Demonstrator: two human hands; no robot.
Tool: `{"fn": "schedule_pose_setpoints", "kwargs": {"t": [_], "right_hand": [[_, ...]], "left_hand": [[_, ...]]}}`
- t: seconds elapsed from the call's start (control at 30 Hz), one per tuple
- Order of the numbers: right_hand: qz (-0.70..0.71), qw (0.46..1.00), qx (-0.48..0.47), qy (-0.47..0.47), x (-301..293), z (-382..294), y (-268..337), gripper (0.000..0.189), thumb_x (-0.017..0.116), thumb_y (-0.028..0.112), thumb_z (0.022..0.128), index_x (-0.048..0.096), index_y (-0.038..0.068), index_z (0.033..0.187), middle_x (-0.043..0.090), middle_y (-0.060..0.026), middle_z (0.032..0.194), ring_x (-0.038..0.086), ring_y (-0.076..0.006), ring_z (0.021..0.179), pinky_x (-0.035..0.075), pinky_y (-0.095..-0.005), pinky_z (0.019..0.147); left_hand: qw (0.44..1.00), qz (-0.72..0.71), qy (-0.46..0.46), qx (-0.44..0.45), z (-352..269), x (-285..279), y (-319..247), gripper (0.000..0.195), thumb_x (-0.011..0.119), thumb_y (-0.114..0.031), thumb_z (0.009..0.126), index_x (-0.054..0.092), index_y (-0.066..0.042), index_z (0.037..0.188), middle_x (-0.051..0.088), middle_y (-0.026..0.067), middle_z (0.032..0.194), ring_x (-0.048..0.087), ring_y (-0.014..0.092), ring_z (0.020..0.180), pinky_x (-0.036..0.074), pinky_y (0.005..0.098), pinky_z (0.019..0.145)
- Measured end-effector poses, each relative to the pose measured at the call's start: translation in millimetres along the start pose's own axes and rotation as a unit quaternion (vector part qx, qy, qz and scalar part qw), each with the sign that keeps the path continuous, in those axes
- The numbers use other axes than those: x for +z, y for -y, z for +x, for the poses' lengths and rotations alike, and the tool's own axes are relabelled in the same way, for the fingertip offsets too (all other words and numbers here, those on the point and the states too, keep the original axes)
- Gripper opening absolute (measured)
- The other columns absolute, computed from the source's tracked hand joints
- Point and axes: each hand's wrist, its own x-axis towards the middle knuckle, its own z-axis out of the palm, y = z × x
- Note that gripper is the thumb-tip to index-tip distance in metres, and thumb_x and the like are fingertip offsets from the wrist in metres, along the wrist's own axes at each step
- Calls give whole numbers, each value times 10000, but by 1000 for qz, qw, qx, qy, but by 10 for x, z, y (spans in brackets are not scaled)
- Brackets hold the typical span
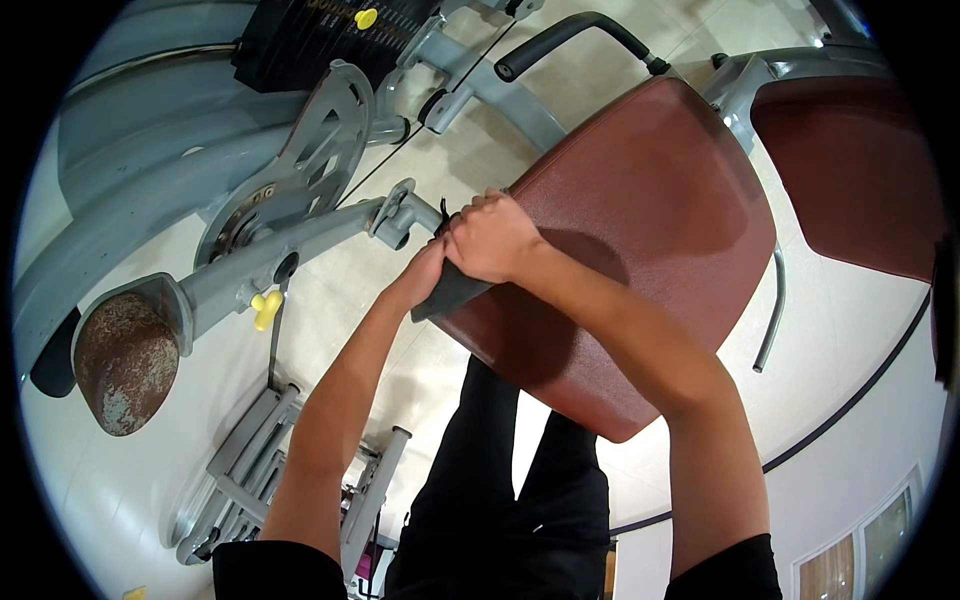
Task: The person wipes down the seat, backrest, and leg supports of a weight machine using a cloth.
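My left hand [424,271] and my right hand [491,234] meet around a dark grey cloth [448,294] at the left edge of a brown padded seat [645,187] of a gym machine. The cloth hangs below my fingers against the seat's edge. My right hand is closed on its upper part, while my left fingers press against the cloth from the left. A grey metal arm [322,231] with a yellow knob [266,309] reaches toward my hands from the left and ends in a worn brown pad [127,364].
A black-gripped handle [577,37] rises beyond the seat, with a brown backrest pad [847,172] to the right. A weight stack [322,37] stands at the upper left. More grey gym equipment [251,465] is at the lower left.
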Motion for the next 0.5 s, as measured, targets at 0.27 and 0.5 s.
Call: {"fn": "schedule_pose_setpoints", "kwargs": {"t": [0.27, 0.5], "right_hand": [[-25, 997, -18, -71, -111, -115, -528, 370, 487, 314, 938, 680, 71, 736, 670, -114, 739, 657, -279, 774, 483, -391, 816], [-18, 994, -22, -109, -234, -294, -1102, 292, 494, 283, 970, 645, 73, 834, 653, -87, 807, 637, -263, 849, 459, -383, 847]], "left_hand": [[938, 331, -82, 61, 230, 338, -655, 410, 321, -201, 1058, 576, 68, 1232, 615, 313, 1262, 586, 478, 1151, 481, 518, 985], [909, 389, -152, 12, 543, 773, -1255, 472, 291, -305, 1068, 607, 10, 1222, 681, 261, 1164, 631, 473, 1083, 492, 550, 957]]}}
